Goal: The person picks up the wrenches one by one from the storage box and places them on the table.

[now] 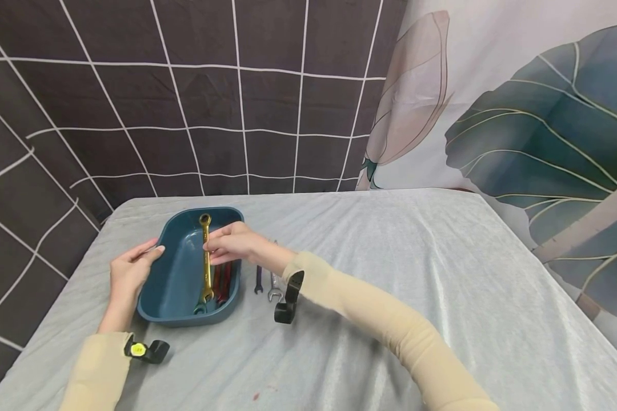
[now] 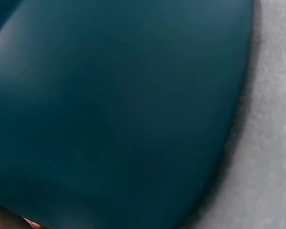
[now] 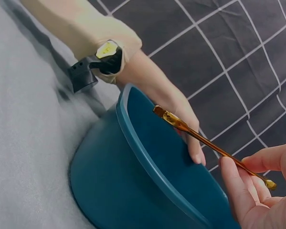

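Observation:
My right hand (image 1: 232, 242) pinches a gold combination wrench (image 1: 207, 268) between thumb and fingers, over a blue plastic bin (image 1: 149, 311). In the right wrist view the wrench (image 3: 205, 141) is tilted above the bin's rim, with my right hand (image 3: 264, 186) near one end. My left hand (image 1: 131, 271) holds the bin's left rim, thumb at the inner side. Inside the bin lie red wrenches (image 1: 226, 283) along the right wall and a green wrench end (image 1: 200, 308) at the front. The bin's outer wall (image 2: 123, 109) fills most of the left wrist view.
A dark purple wrench (image 1: 259, 279) and a silver wrench (image 1: 275, 292) lie on the grey cloth right of the bin, partly hidden behind my right forearm. The cloth-covered table (image 1: 391, 257) extends to the right. A dark gridded curtain (image 1: 267, 103) hangs behind.

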The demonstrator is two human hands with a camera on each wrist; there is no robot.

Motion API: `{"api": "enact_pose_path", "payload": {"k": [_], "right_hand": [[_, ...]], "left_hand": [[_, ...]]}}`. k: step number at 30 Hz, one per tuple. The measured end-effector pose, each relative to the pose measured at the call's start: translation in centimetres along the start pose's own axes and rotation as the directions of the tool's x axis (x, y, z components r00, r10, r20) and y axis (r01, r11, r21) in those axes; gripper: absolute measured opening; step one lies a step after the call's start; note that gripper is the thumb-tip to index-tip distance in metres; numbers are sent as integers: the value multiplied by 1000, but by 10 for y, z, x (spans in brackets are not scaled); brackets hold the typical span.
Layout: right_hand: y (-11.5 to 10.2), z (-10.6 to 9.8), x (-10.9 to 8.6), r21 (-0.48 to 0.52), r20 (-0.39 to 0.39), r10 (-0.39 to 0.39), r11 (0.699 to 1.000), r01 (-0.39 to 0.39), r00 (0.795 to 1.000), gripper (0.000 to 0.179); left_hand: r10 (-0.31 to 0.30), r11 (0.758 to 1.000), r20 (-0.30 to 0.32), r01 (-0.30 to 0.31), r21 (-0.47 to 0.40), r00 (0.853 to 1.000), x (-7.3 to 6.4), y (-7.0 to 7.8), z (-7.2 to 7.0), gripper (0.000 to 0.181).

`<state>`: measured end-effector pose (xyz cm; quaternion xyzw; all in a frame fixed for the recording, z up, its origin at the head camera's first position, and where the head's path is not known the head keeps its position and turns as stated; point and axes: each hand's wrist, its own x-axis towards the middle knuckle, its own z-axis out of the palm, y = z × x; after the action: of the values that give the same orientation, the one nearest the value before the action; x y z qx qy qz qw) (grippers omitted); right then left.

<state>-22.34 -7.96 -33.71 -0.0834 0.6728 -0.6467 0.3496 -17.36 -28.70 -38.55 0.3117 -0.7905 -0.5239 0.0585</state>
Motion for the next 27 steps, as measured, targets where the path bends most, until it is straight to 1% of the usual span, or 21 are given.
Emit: {"api": "enact_pose_path", "payload": {"k": [9, 14, 17, 22, 27], "right_hand": [[-1, -13, -7, 1, -7, -4, 1000, 4, 1000, 29], [0, -20, -10, 26, -25, -2, 1000, 2, 1000, 31], [2, -25, -10, 34, -30, 4, 999, -3, 1000, 32], [6, -32, -13, 38, -21, -9, 999, 10, 1000, 32], [6, -38, -17, 42, -26, -6, 999, 7, 1000, 33]], "left_hand": [[4, 1000, -2, -4, -2, 1000, -1, 1, -1, 54], [10, 1000, -8, -10, 7, 1000, -1, 1, -1, 53], [14, 1000, -13, -14, 3, 1000, -1, 1, -1, 53], [30, 999, -17, -30, -16, 999, -1, 1, -2, 52], [31, 999, -15, -32, -24, 999, -2, 1, -2, 52]]}}
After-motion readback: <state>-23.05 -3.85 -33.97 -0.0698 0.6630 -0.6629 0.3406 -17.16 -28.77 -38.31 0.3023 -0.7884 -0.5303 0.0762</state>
